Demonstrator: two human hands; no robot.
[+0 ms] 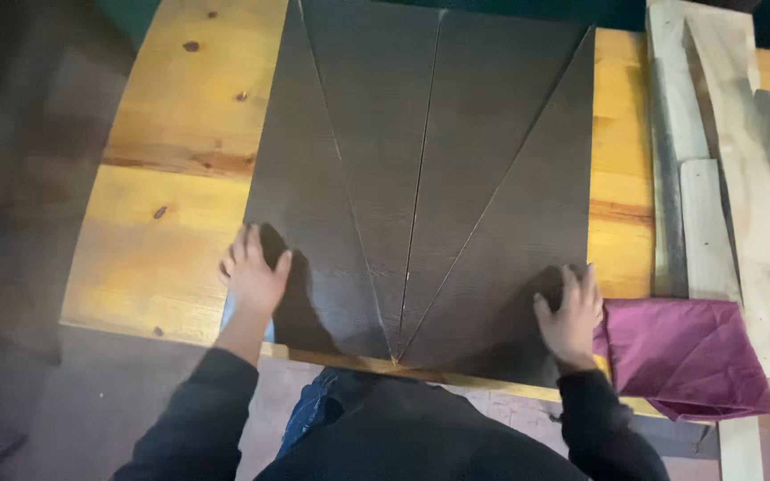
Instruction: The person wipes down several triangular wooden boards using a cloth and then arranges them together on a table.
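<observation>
The dark brown wood-grain panels (pixel 421 169) look like laminate or veneered board – matt, with a fine grain texture and only a faint sheen. Under them sits a yellow pine tabletop (pixel 180 151), knotty and varnished, pretty glossy where the light hits. Off to the side, the pale bare wooden offcuts (pixel 724 178) look unfinished – dry, rough-sawn, greyish in spots. The folded maroon cloth (pixel 679 352) is soft and matt with creases. Both dark sleeves (pixel 198 419) look like plain matt fabric.
</observation>
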